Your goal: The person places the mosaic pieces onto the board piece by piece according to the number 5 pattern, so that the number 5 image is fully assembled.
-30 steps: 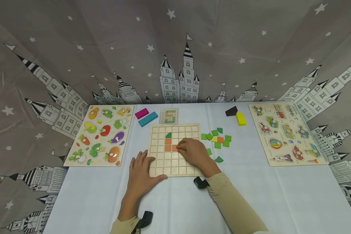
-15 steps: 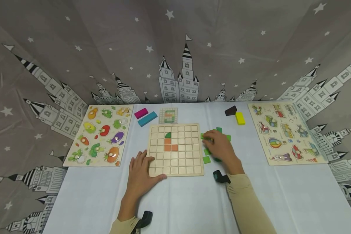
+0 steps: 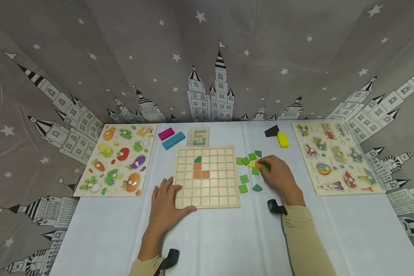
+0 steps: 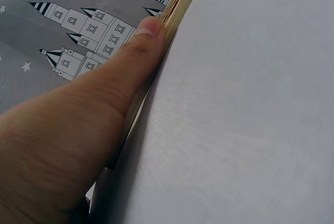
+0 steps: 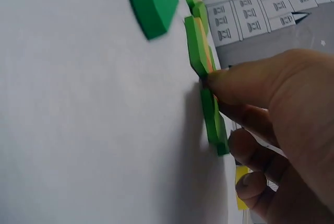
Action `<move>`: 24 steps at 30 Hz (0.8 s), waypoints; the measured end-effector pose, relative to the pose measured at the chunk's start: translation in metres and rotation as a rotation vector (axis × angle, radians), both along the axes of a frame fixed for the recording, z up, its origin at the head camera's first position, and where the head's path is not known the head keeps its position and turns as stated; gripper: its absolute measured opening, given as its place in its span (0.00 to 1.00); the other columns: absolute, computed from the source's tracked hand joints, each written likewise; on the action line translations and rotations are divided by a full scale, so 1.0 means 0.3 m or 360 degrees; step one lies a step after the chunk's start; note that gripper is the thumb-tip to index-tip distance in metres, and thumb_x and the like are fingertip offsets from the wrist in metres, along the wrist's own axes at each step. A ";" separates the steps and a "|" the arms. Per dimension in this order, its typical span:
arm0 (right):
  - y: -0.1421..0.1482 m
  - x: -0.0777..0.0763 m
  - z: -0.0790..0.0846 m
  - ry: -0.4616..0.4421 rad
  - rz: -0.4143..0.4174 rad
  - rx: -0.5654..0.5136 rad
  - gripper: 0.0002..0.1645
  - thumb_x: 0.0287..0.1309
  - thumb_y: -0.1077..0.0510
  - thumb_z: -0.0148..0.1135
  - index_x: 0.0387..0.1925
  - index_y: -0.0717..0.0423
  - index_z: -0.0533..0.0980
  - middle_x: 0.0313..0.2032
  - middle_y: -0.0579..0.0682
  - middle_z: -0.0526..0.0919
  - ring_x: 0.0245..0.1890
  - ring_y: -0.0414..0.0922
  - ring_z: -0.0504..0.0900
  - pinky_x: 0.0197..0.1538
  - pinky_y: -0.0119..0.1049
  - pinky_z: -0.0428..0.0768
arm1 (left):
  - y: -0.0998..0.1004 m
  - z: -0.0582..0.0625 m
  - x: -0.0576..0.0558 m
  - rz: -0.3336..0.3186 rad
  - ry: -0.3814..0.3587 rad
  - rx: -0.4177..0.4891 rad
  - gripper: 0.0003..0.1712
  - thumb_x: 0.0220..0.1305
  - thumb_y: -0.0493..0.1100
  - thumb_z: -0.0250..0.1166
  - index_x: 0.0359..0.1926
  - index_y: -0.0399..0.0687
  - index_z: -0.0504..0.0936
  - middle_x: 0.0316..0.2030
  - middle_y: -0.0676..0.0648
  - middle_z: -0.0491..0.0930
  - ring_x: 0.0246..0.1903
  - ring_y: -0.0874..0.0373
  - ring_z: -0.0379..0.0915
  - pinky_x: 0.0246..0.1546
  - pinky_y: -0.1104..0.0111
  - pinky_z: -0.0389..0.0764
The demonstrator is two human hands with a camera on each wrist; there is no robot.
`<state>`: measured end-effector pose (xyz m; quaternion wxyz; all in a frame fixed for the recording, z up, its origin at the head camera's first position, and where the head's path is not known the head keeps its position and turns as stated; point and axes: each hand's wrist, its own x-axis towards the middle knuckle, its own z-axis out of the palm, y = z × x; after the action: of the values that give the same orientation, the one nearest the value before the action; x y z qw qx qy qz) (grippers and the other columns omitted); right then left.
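My left hand (image 3: 168, 203) rests, fingers spread and relaxed, at the near left corner of the wooden grid board (image 3: 220, 190). Its thumb (image 4: 138, 44) lies along the board's near edge in the left wrist view. On the grid sit a green quarter-round tile (image 3: 198, 159) and several orange square tiles (image 3: 197, 174). Right of the board, my right hand (image 3: 280, 174) pinches an orange square tile (image 3: 257, 164) between thumb and finger. Around it lie a yellow tile (image 3: 251, 164), several green square tiles (image 3: 244, 179) and green quarter-rounds (image 3: 257, 188).
Behind the board lies a pattern card (image 3: 198, 136), with pink (image 3: 166, 133) and blue blocks (image 3: 174, 140) to its left. Dark brown (image 3: 271, 131) and yellow blocks (image 3: 283, 140) lie back right. A vegetable puzzle (image 3: 115, 161) and a vehicle puzzle (image 3: 338, 157) flank the table.
My right hand has left the orange tile on the grid and moved right, over the loose tiles, to another orange tile. My left hand has stayed in place.
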<state>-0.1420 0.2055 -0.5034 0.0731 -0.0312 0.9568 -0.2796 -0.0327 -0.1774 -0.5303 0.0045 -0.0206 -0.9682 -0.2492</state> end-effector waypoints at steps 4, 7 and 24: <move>-0.021 -0.006 -0.003 0.0017 -0.0008 0.0070 0.19 0.70 0.56 0.61 0.60 0.55 0.80 0.62 0.57 0.80 0.65 0.59 0.76 0.72 0.57 0.71 | 0.001 0.003 0.003 -0.0005 0.0002 0.0022 0.54 0.41 0.75 0.76 0.61 0.45 0.74 0.77 0.36 0.58 0.79 0.36 0.45 0.77 0.37 0.42; -0.033 -0.010 -0.001 0.0028 -0.0022 0.0095 0.19 0.70 0.55 0.62 0.59 0.55 0.80 0.61 0.57 0.80 0.64 0.59 0.76 0.71 0.57 0.71 | 0.001 0.004 0.004 -0.0006 0.0017 0.0016 0.53 0.41 0.75 0.76 0.61 0.46 0.74 0.77 0.36 0.58 0.79 0.36 0.46 0.77 0.37 0.42; -0.032 -0.009 -0.014 0.0057 -0.0011 0.0043 0.21 0.68 0.53 0.65 0.58 0.57 0.80 0.60 0.57 0.81 0.63 0.59 0.77 0.71 0.56 0.72 | 0.000 0.009 0.004 -0.0001 0.0009 0.0015 0.53 0.42 0.74 0.76 0.61 0.46 0.74 0.77 0.37 0.58 0.79 0.37 0.45 0.77 0.38 0.42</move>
<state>-0.1445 0.1959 -0.5075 0.0555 -0.0319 0.9618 -0.2662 -0.0316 -0.1774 -0.5277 0.0074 -0.0217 -0.9670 -0.2538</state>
